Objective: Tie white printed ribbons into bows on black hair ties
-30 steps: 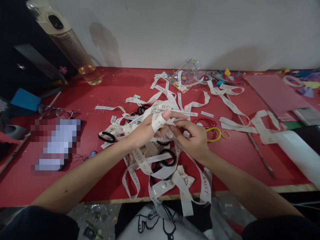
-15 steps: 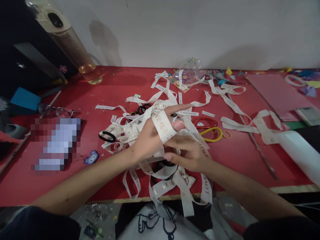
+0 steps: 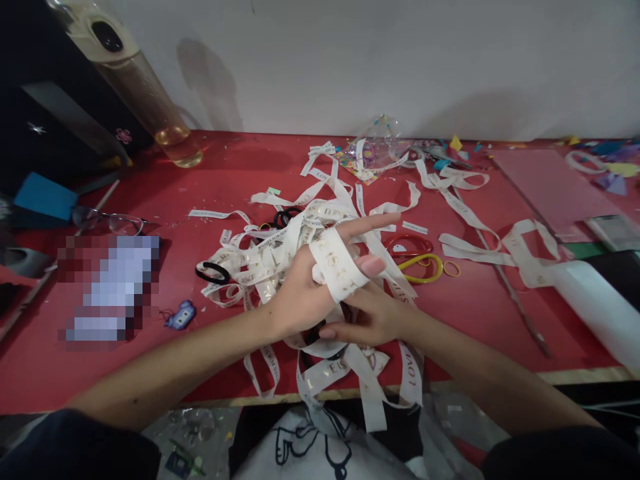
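Printed white ribbon (image 3: pixel 336 265) is wrapped round my left hand (image 3: pixel 305 293), crossing the palm between thumb and forefinger. The forefinger points out to the right and the thumb lies over the ribbon's edge. My right hand (image 3: pixel 370 317) is just below and to the right, partly behind the left, its fingers curled near the ribbon; what its fingertips hold is hidden. Beneath both hands lies a tangled heap of printed ribbon (image 3: pixel 267 257), with loose ends (image 3: pixel 373 400) hanging over the table's front edge.
On the red table (image 3: pixel 225 173) are scissors with yellow handles (image 3: pixel 423 269), a phone (image 3: pixel 113 287), glasses (image 3: pixel 125 225), a small blue trinket (image 3: pixel 181 315) and a black hair tie (image 3: pixel 213 272). A tall bottle (image 3: pixel 145 93) stands back left; a pink sheet (image 3: pixel 540 190) lies right.
My left hand has shifted slightly right, with the ribbon round it turned a little. My right hand has moved slightly left and lower, further behind the left one.
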Demonstrator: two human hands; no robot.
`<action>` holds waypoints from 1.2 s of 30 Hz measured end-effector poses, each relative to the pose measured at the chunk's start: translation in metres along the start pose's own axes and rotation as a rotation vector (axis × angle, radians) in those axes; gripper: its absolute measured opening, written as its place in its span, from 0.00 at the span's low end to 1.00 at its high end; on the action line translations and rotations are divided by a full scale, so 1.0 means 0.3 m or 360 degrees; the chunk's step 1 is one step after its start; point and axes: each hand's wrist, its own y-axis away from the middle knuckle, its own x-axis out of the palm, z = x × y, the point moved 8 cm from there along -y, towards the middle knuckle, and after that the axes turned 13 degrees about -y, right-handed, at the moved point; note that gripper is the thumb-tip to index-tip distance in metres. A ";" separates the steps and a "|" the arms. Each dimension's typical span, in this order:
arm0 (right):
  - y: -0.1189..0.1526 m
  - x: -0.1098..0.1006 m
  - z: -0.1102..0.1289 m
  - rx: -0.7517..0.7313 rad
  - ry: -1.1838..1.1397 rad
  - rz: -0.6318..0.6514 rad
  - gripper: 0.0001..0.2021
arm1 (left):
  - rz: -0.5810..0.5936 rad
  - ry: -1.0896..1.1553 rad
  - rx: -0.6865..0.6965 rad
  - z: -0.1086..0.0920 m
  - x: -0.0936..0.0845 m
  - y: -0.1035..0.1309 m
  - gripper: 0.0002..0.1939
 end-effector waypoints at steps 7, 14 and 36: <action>0.004 0.003 0.009 -0.0137 0.0164 -0.0017 0.09 | -0.0027 0.0074 0.0036 0.004 0.015 0.016 0.24; -0.005 0.007 0.029 -0.0272 0.0257 0.0031 0.08 | 0.0040 0.0029 0.0147 -0.006 0.026 0.019 0.26; 0.051 -0.140 0.023 0.0035 0.0689 -0.0756 0.03 | 0.0256 -0.1927 0.0146 0.053 0.013 -0.032 0.31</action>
